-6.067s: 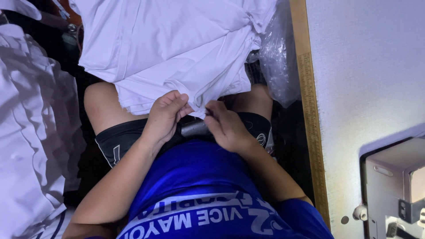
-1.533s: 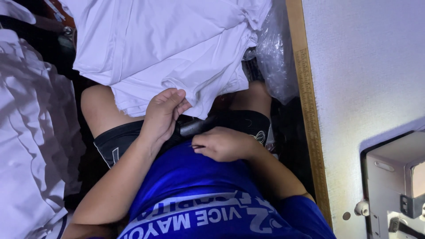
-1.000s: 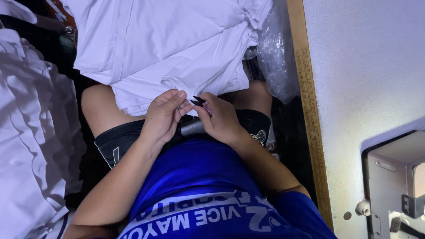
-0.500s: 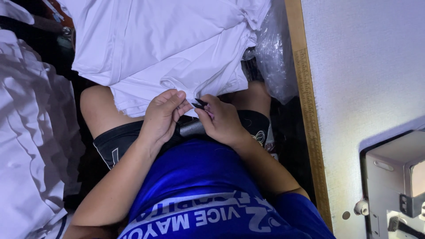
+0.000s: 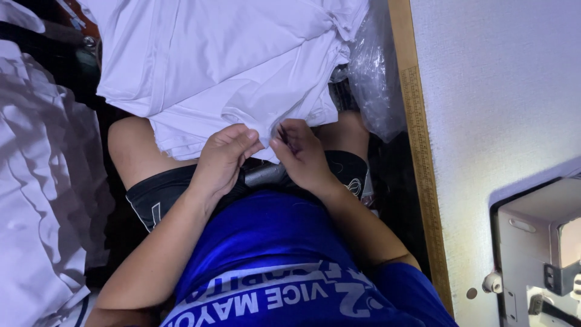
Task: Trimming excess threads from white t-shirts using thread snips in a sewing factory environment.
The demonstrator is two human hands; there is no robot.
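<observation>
Left hand (image 5: 224, 158) pinches the white garment (image 5: 230, 66) hem; right hand (image 5: 299, 154) grips a small dark tool (image 5: 283, 134) there. Hem work unfinished.

One head-worn view, looking straight down, close over the lap; white fabric (image 5: 230, 66) fills the upper frame, table edge (image 5: 417, 139) runs down the right.

Dim cool light, deep shadows at left, brighter right side, mostly sharp
</observation>
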